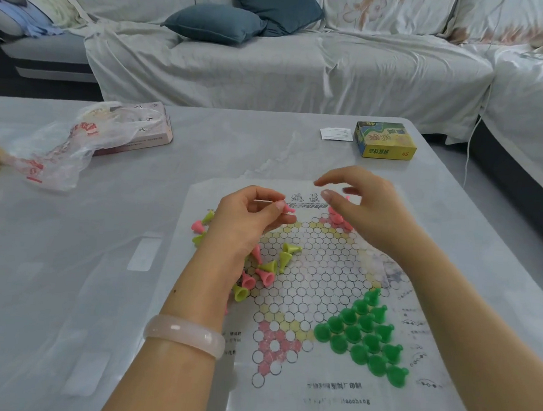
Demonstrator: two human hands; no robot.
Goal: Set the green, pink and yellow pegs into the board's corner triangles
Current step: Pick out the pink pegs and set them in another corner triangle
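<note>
Green corner done, you're on pink: left hand [247, 216] pinches pink peg [288, 209], right hand [362, 201] relaxed, empty; seat peg in board [310, 271] far corner

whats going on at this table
A person is setting up a printed paper checkers board. The green plastic pegs already stand in one corner triangle. The left hand pinches a pink peg; the right hand hovers open over the far corner. Loose pink and yellow pegs lie nearby.
</note>
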